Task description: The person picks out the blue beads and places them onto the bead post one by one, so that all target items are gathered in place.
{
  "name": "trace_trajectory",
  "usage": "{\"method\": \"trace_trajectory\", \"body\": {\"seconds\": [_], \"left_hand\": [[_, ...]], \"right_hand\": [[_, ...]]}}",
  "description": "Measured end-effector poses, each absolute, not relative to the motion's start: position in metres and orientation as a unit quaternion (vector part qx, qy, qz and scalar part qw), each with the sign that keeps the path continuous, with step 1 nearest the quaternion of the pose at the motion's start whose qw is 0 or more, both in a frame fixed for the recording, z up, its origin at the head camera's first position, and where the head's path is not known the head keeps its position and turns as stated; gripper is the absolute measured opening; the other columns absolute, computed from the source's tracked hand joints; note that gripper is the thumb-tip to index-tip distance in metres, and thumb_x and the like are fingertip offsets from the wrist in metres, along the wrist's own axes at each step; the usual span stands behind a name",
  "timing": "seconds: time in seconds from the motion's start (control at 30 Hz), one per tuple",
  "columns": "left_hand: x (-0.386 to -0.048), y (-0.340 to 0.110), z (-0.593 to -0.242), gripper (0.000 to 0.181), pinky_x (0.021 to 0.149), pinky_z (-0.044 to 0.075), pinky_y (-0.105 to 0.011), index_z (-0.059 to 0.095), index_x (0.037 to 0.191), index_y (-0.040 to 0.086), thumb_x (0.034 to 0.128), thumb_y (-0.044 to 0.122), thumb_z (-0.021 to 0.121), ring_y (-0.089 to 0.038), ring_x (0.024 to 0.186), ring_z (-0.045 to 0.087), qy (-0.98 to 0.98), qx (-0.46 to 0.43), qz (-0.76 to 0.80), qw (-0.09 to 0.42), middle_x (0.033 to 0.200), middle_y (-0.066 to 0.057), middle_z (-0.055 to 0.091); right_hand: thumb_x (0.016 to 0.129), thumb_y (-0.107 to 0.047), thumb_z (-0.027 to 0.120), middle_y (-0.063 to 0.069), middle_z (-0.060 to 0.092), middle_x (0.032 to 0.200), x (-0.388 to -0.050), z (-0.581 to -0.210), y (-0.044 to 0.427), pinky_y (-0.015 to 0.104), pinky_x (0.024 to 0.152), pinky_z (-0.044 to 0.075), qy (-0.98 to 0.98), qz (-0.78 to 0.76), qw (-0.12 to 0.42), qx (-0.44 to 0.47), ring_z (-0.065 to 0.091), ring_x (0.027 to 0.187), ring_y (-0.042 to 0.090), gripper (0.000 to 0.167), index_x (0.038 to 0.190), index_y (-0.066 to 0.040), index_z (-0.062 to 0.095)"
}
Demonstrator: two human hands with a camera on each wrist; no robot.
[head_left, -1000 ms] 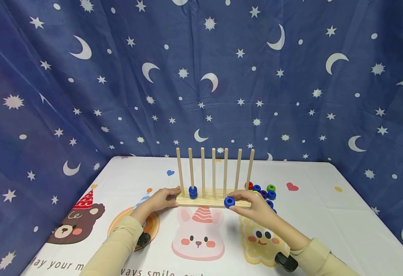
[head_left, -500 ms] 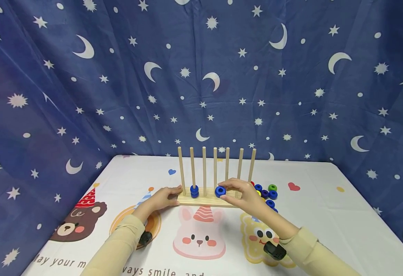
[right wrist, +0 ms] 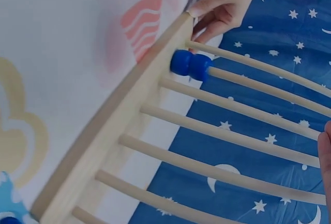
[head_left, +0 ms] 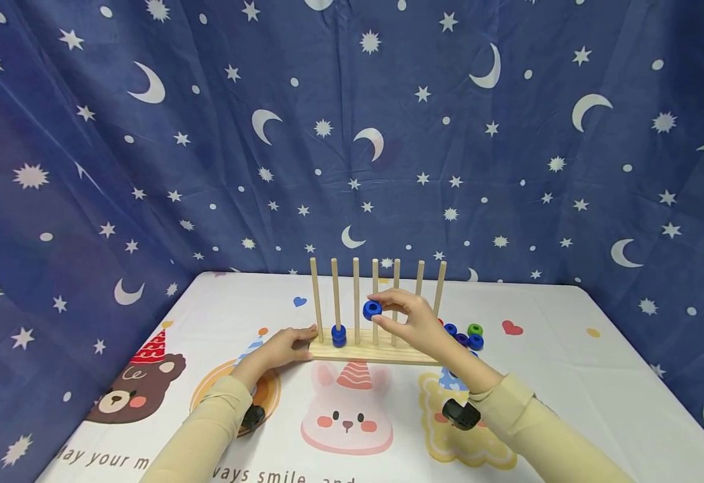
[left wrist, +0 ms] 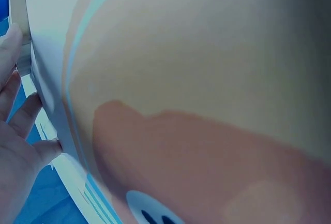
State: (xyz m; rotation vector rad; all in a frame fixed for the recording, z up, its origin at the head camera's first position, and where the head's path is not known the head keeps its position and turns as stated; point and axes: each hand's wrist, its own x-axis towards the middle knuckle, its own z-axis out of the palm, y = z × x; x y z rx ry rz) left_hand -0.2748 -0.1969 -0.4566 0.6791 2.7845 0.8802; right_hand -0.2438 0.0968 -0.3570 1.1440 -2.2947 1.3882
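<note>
A wooden peg rack [head_left: 364,354] with several upright pegs stands on the table. Two blue beads [head_left: 338,336] are stacked at the bottom of its second peg from the left; the right wrist view shows these stacked beads [right wrist: 190,64] against the base. My left hand [head_left: 284,346] grips the left end of the base. Between thumb and fingers, my right hand [head_left: 417,323] pinches another blue bead [head_left: 372,310], its hole facing me, raised in front of the middle pegs. Only finger edges of the right hand [right wrist: 326,157] enter the right wrist view, where the held bead is hidden.
Loose beads lie to the right of the rack, among them a green bead [head_left: 475,330] and a dark blue bead [head_left: 475,342]; my right arm covers some. A white cartoon-print cloth [head_left: 545,376] covers the table. Behind hangs a blue star-and-moon curtain [head_left: 304,154].
My right hand has carried the blue bead left and upward, from low before the right part of the base to mid-peg height. The left hand stays on the rack's end.
</note>
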Motion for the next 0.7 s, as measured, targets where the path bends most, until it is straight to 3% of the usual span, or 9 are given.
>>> {"method": "trace_trajectory", "body": {"seconds": [0.37, 0.7], "left_hand": [[-0.277, -0.198, -0.455, 0.053, 0.111, 0.03, -0.052, 0.052, 0.131, -0.004, 0.084, 0.013, 0.068, -0.041, 0.133, 0.038, 0.925, 0.229, 0.297, 0.069, 0.142, -0.02, 0.043], [-0.275, -0.198, -0.457, 0.052, 0.11, 0.031, -0.051, 0.053, 0.13, -0.005, 0.0835, 0.012, 0.069, -0.041, 0.132, 0.04, 0.924, 0.235, 0.294, 0.065, 0.141, -0.021, 0.045]], "right_hand": [[0.084, 0.001, 0.066, 0.019, 0.066, 0.108, -0.263, -0.338, 0.08, 0.037, 0.09, 0.054, -0.785, 0.471, 0.109, 0.386, 0.065, 0.094, 0.029, 0.03, 0.114, 0.006, 0.062], [0.083, -0.001, 0.068, 0.019, 0.068, 0.106, -0.275, -0.322, 0.066, 0.032, 0.086, 0.056, -0.785, 0.444, 0.127, 0.413, 0.068, 0.091, 0.028, 0.029, 0.111, 0.006, 0.063]]}}
